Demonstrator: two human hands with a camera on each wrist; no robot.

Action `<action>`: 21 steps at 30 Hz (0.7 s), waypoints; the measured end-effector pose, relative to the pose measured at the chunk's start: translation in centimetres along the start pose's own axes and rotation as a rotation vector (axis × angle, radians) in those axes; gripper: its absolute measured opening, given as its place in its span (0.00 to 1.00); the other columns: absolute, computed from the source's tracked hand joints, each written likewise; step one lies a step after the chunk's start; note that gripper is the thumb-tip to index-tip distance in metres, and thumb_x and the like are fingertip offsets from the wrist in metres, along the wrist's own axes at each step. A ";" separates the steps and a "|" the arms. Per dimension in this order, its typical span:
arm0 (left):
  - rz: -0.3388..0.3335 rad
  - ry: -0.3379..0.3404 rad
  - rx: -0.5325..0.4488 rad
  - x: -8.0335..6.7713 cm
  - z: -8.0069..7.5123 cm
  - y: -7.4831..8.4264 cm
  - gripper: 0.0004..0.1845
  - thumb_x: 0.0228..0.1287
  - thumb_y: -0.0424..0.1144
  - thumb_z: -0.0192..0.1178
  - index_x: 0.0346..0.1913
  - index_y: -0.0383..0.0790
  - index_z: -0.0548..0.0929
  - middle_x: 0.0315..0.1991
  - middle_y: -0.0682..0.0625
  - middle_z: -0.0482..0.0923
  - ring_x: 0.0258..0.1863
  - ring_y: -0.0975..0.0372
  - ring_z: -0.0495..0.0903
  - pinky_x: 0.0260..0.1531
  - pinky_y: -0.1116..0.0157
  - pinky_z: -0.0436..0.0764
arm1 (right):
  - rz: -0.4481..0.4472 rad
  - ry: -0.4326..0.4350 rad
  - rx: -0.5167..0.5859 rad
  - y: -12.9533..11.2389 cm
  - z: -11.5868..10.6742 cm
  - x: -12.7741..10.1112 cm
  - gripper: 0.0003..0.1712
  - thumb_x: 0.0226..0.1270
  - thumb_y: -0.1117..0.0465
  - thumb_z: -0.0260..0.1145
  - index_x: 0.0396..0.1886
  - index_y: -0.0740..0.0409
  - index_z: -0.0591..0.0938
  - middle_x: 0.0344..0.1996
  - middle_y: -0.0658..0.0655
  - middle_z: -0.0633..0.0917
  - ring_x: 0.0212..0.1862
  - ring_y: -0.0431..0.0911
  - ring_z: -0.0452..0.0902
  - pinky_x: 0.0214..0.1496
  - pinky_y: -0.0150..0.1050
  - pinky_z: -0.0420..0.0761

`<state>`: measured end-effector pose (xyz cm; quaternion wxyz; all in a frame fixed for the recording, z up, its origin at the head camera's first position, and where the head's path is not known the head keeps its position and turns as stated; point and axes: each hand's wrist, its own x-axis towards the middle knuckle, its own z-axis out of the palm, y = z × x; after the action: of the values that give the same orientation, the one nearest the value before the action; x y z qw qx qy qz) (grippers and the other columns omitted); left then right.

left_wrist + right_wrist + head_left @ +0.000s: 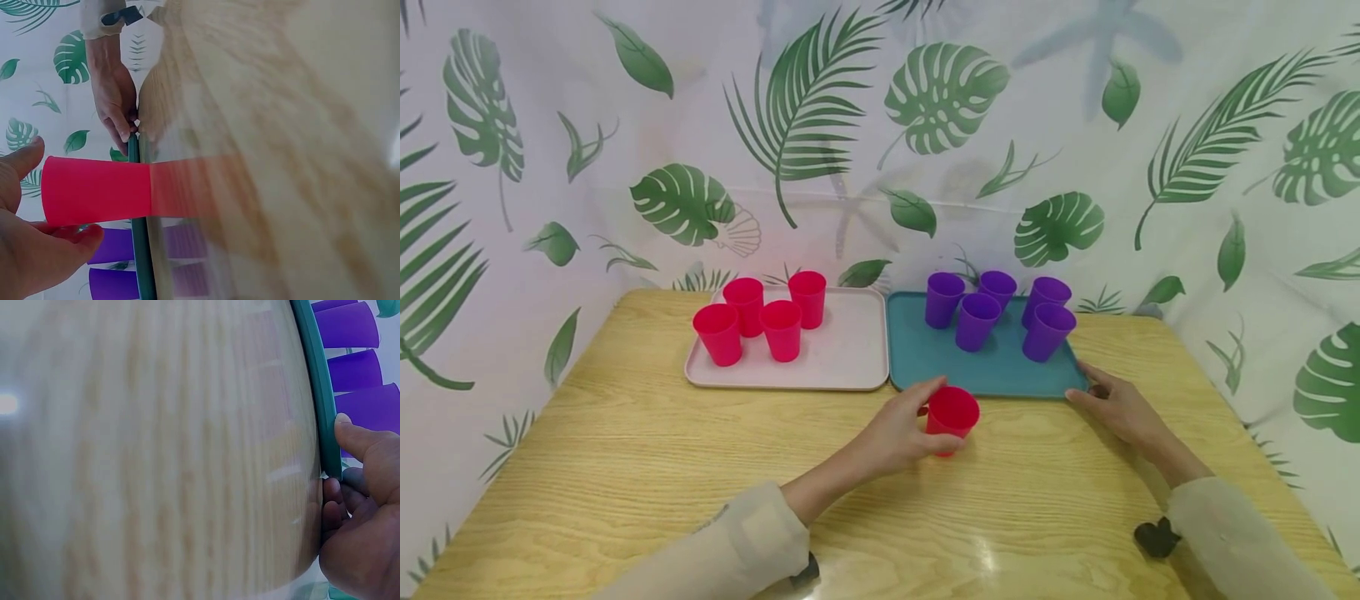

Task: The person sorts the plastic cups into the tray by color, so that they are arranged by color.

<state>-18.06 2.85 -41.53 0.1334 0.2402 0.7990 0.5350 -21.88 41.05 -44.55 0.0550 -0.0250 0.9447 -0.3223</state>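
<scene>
Seen from above, a person's two hands worked at a pale wooden bench (625, 467) backed by a white curtain (512, 250) printed with green leaves. Near the middle of the bench, the left hand (898, 433) was curled round a red cup (952, 419), thumb on the far side and fingers on the near side, so the cup was gripped between them. That cup stood upright on the bench, just in front of the near edge of a teal tray (917, 358) and not on it. In the left wrist view the same red cup (97, 190) appeared between the thumb above and the fingers below, with the tray's rim (140, 250) just beyond it. The right hand (1116, 408) lay at the near right corner of the teal tray, its fingers bent at the rim; the right wrist view showed the thumb (359, 434) pressed on top of the rim (322, 394) and the fingertips tucked under it, pinching the edge. Five purple cups (976, 321) stood upright on the teal tray, grouped toward its far side. To the left, touching the teal tray side by side, sat a pale pink tray (842, 358) holding four red cups (782, 329), also upright, clustered at its far left part. Both sleeves (730, 546) were light beige.
</scene>
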 end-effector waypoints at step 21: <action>-0.065 0.028 -0.060 0.1 0.0 0.0 0.38 0.65 0.38 0.72 0.76 0.38 0.69 0.67 0.44 0.76 0.65 0.49 0.76 0.53 0.61 0.85 | 0.011 -0.001 0.024 0.1 0.1 -0.1 0.47 0.79 0.43 0.60 0.82 0.65 0.54 0.51 0.70 0.78 0.51 0.58 0.70 0.55 0.53 0.72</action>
<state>-18.19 2.89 -41.51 0.1467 0.2025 0.7918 0.5572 -21.80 41.11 -44.65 0.0577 -0.0192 0.9409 -0.3333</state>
